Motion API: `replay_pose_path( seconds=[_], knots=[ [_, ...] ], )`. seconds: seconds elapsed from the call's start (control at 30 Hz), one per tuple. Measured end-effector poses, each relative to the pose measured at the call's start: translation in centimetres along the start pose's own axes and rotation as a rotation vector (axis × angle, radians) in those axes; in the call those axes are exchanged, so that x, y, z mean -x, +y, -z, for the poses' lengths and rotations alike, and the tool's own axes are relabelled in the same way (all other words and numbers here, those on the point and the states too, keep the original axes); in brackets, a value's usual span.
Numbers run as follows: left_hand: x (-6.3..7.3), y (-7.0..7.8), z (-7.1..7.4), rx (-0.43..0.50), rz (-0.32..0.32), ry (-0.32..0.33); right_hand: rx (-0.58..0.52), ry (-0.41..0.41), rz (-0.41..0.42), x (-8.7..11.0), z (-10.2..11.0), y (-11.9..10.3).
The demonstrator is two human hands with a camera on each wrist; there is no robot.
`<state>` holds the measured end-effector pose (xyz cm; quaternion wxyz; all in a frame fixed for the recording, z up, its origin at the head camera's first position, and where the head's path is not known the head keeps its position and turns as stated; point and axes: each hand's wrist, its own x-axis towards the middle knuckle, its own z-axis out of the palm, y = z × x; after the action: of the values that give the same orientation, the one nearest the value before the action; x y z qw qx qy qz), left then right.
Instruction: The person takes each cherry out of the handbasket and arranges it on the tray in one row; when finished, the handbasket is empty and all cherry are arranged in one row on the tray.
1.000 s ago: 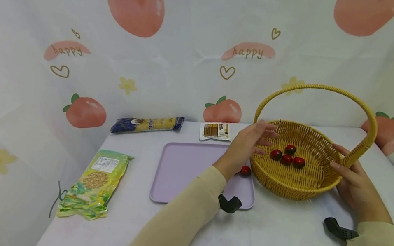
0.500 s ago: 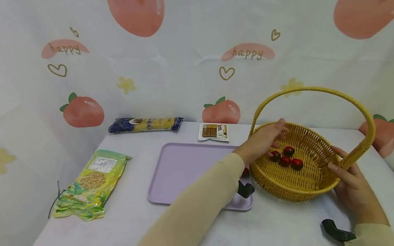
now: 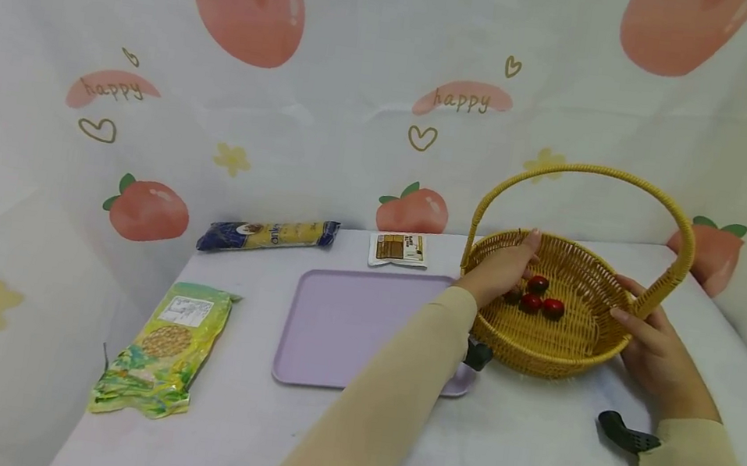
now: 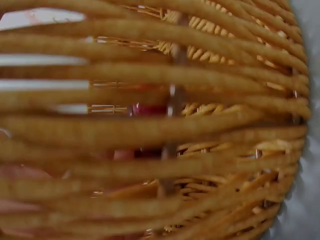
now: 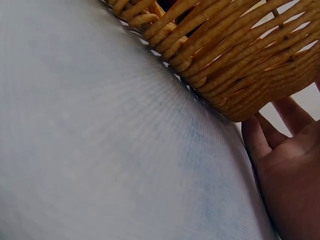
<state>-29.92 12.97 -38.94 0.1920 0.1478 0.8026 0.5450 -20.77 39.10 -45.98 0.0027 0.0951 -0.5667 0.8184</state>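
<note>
A yellow woven basket (image 3: 540, 363) with a tall arched handle stands at the right of the table, with several dark red cherries (image 3: 531, 303) on its bottom. My left hand (image 3: 501, 272) reaches over the left rim into it, fingers pointing down right at the leftmost cherry; I cannot tell whether they grip it. Through the weave in the left wrist view, a cherry (image 4: 150, 108) shows beside a fingertip. My right hand (image 3: 665, 358) holds the right side of the basket by the handle's base, thumb over the rim. The right wrist view has its fingers against the basket's outer wall (image 5: 225, 75).
A lilac tray (image 3: 339, 331) lies left of the basket, partly under my left forearm. Behind it are a small white-and-brown packet (image 3: 400, 249) and a long blue-and-yellow packet (image 3: 267, 235). A green-yellow bag (image 3: 167, 347) lies at the left. A printed cloth backs the table.
My left hand has moved right from above the basket's left rim and down inside to the cherries. The cherry on the tray is now hidden behind my arm. My right hand keeps its hold.
</note>
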Motion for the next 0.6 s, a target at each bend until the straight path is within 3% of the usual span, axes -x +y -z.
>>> replay_pose_path(
  seconds=[0.4,0.6],
  knots=[
    [-0.3,-0.1,-0.8,-0.12,0.119,0.096,0.001,0.014,0.011,-0.1,-0.2,0.1],
    [-0.6,-0.4,-1.2,-0.292,0.091,0.084,0.01,0.024,0.007,-0.1,-0.1,0.2]
  ],
)
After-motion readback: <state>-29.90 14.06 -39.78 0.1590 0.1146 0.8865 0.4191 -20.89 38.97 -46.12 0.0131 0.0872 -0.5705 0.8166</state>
